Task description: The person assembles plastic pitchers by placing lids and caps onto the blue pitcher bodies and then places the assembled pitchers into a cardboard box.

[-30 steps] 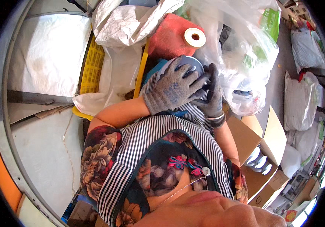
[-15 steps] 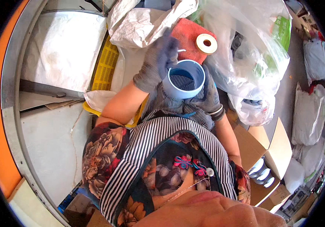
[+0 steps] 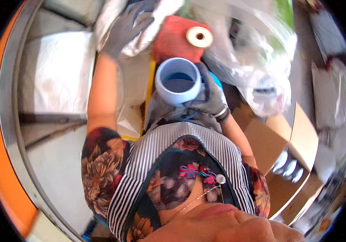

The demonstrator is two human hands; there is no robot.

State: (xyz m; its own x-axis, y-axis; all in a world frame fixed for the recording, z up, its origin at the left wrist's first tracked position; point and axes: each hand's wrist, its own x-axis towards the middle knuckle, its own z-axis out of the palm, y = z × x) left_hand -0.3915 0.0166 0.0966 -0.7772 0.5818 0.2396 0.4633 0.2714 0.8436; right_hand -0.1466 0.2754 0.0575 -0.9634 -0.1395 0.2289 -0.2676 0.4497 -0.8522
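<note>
My right grip [image 3: 213,94] is clasped on the right-hand side of a pale-blue hollow cylinder [image 3: 177,99], which sits to the left of my palm, its mouth facing up at me. It is above my lap, just beyond the bib of my striped apron [image 3: 181,130]. My left grip [image 3: 131,30] is well apart, ahead and leftward, fingers spread over a white sack [image 3: 163,18]; blur hides whether they touch it. Past the cylinder lies a red block [image 3: 171,38] bearing a cream ring [image 3: 192,37]; rightward, a clear plastic bag [image 3: 257,56] and, nearer me, a cardboard box [image 3: 257,137].

Lt-blue ring [image 3: 176,97], b/w striped apron [image 3: 173,131]
</note>
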